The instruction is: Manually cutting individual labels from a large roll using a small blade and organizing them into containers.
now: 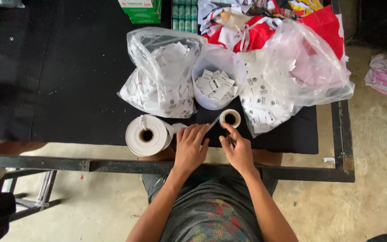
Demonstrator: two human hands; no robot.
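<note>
A black-covered work table (pixel 59 80) fills most of the view, and everything else sits toward its near edge. Two clear plastic bags of cut white labels rest on it: the larger bag (pixel 292 85) lies right of the white tub (pixel 215 67), the smaller bag (pixel 157 76) left of it. The tub stands between them, open top up, also holding cut labels. Behind the tub lies a heap of red and white cloth scraps (pixel 265 22), with a green box (pixel 140 10) to the heap's left.

In front of the tub lie two rolls of white label tape. The big roll (pixel 146 134) lies on its side, left of the tub and at the table's edge, its core hole facing up toward me. The small roll (pixel 230 118) sits just in front of the tub, its hole up too. A strip of tape (pixel 214 122) runs from it slantwise down-left, its long axis pointing toward the left hand.

The left hand (pixel 191 148) lies fingers together, fingertips on the strip's end. The right hand (pixel 237 150) is curled, pinching something small and dark, just beside the small roll; I cannot tell what it is.
</note>
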